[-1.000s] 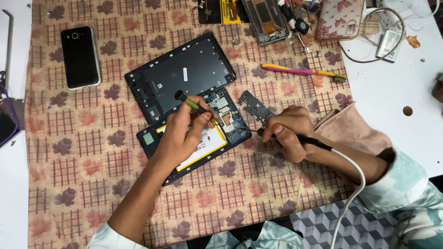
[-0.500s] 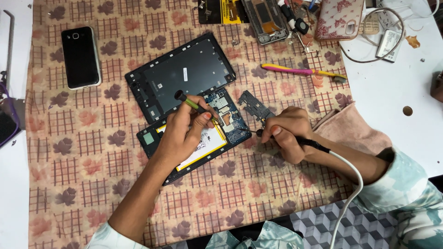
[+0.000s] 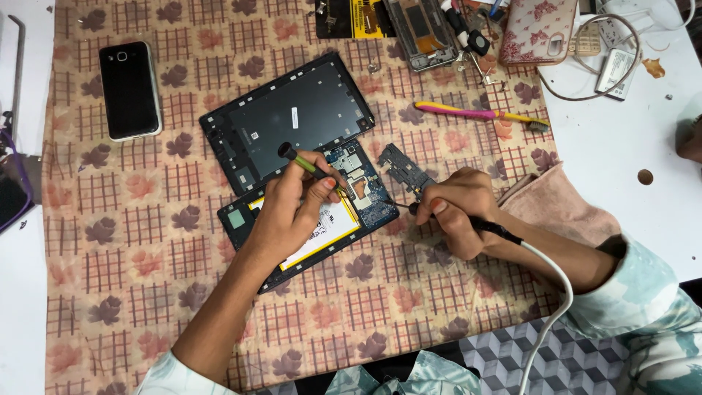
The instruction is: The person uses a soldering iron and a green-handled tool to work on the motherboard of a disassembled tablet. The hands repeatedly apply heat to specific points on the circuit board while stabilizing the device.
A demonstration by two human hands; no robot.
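Note:
An opened tablet lies on the patterned cloth, its white battery and blue circuit board exposed. My left hand rests on the battery and grips a green-handled tool, its tip down on the board. My right hand holds a black iron-like tool with a white cable, its tip at the board's right edge. A small dark circuit piece lies just above my right hand. The tablet's black back cover lies behind.
A black phone lies at the far left. A pink and yellow toothbrush lies right of the cover. Phone parts, a floral phone case and coiled cables crowd the far edge. White table shows at right.
My right hand has shifted slightly along the board's right edge; the left hand and the green tool stay where they were.

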